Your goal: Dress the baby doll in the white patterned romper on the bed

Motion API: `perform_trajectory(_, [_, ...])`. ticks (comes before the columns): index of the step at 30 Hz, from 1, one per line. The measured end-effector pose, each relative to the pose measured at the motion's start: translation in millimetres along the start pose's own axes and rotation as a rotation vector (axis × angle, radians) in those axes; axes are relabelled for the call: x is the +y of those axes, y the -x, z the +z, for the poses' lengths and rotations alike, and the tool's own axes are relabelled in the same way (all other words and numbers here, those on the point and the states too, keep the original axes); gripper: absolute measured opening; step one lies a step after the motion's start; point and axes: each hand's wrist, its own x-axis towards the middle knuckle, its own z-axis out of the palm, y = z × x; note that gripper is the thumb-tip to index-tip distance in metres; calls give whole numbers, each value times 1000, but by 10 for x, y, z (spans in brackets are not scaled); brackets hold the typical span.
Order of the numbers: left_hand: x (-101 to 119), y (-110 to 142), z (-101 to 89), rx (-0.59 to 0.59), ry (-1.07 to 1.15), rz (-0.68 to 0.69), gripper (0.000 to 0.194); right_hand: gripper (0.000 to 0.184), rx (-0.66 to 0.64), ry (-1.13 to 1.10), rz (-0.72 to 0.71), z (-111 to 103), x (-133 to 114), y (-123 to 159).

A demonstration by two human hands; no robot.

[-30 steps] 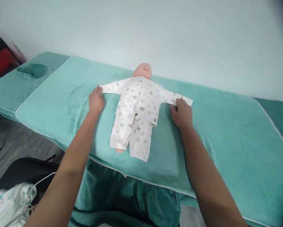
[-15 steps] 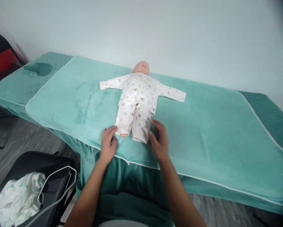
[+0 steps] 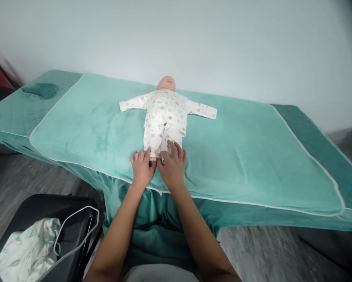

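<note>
A baby doll (image 3: 166,83) lies on its back on the green bed, dressed in a white patterned long-sleeved shirt (image 3: 166,105) and matching trousers (image 3: 154,135). Its sleeves stretch out to both sides. At the cuff of the left trouser leg, my left hand (image 3: 142,167) pinches the fabric between thumb and index finger, with toes showing beside it. My right hand (image 3: 173,166) is bent over the lower end of the other leg, thumb and a finger closing at its inner cuff. That leg's end is mostly hidden under my fingers.
The bed (image 3: 237,145) has a green cover with white piping and a face hole (image 3: 40,91) at its left end. A black chair (image 3: 76,219) at lower left carries a crumpled patterned cloth (image 3: 29,250) and a white cable (image 3: 87,235). A wall runs behind the bed.
My right hand has moved left from beside the trousers onto the leg end. My left hand has shifted inward to the cuff. The view has turned slightly right.
</note>
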Motion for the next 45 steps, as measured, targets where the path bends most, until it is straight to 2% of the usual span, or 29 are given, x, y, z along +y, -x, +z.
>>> perform_trajectory(3, [0, -18, 7, 18, -14, 50, 59, 8, 0, -7, -17, 29, -4, -38])
perform_trajectory(8, [-65, 5, 52, 83, 36, 52, 62, 10, 68, -140, -46, 89, 63, -28])
perform_trajectory(14, [-135, 72, 98, 96, 134, 0, 52, 11, 89, -293, -166, 8, 118, 92])
perform_trajectory(17, [-147, 109, 51, 109, 244, -56, 45, 23, 81, -335, -185, -18, 164, 191])
perform_trajectory(20, [-144, 155, -22, 125, 329, -86, 39, 45, 126, -394, -98, 6, 278, 303])
perform_trajectory(21, [-139, 173, -44, 135, 345, -98, 37, 48, 157, -410, -53, 22, 327, 335])
perform_trajectory(24, [-112, 226, -81, 164, 366, -151, 33, 33, 234, -438, 58, 54, 470, 386])
perform_trajectory(26, [-90, 258, -83, 179, 365, -180, 30, 20, 239, -482, 83, 33, 533, 384])
perform_trajectory(30, [-54, 285, -60, 203, 371, -212, 29, 16, 247, -593, 104, -98, 564, 383])
perform_trajectory(33, [-48, 258, -45, 204, 370, -224, 26, 15, 204, -601, 107, -165, 560, 437])
perform_trajectory(37, [-81, 192, -65, 204, 343, -218, 15, 8, 81, -632, 99, -208, 616, 489])
perform_trajectory(39, [-111, 182, -105, 207, 368, -208, 12, 9, 17, -665, 128, -254, 675, 445])
perform_trajectory(41, [-143, 193, -162, 202, 414, -206, 10, 17, -4, -688, 200, -310, 750, 323])
perform_trajectory(45, [-181, 141, -274, 177, 483, -243, 13, 24, 108, -744, 354, -304, 905, -189])
